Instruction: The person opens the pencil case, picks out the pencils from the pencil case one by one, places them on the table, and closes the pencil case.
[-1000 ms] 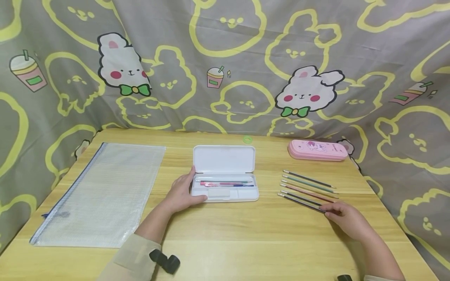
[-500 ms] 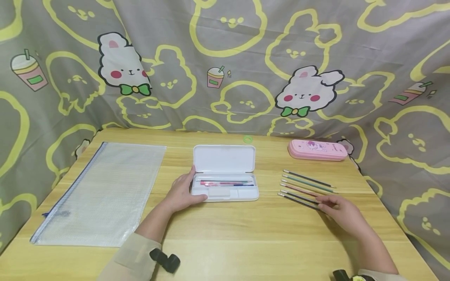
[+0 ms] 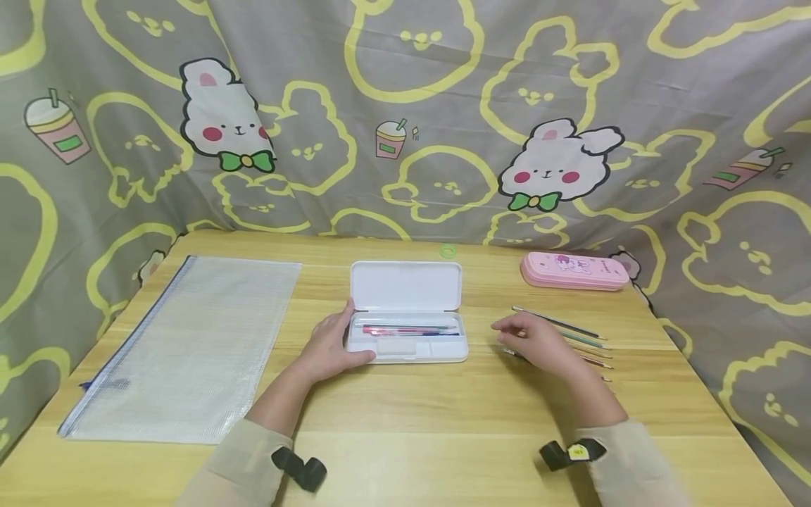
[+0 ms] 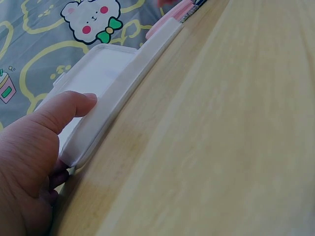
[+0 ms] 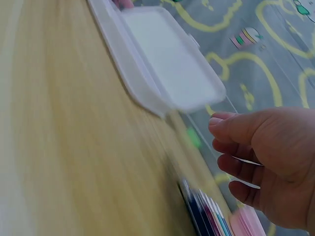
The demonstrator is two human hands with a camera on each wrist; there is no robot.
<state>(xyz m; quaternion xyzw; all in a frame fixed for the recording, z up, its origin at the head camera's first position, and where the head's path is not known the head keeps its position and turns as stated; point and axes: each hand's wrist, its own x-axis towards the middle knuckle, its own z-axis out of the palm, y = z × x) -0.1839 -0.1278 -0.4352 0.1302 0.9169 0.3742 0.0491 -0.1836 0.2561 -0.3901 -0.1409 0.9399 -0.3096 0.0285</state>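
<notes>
My left hand (image 3: pixel 329 350) grips the left end of an open white pencil case (image 3: pixel 448 351). In the left wrist view its thumb (image 4: pixel 74 105) lies over the near rim, with other fingers at the case's end. A pink pen (image 3: pixel 399 330), other pens or pencils and a white eraser (image 3: pixel 395 348) lie inside the case. My right hand (image 3: pixel 538 346) hovers over the left ends of several pencils (image 3: pixel 581 329) laid side by side. In the right wrist view its fingers (image 5: pixel 241 167) are loosely bent with nothing visible between them. The hand hides part of the row.
A closed pink pencil case (image 3: pixel 573 272) lies at the back right. On the left is a translucent mesh zip pouch (image 3: pixel 184 352). A small green ring (image 3: pixel 448 251) lies near the table's (image 3: pixel 405 451) back edge, before a patterned curtain (image 3: pixel 329 120).
My right hand has left the right ends of the pencils and moved leftward to their other ends, toward the white case. The left hand keeps its hold on the case.
</notes>
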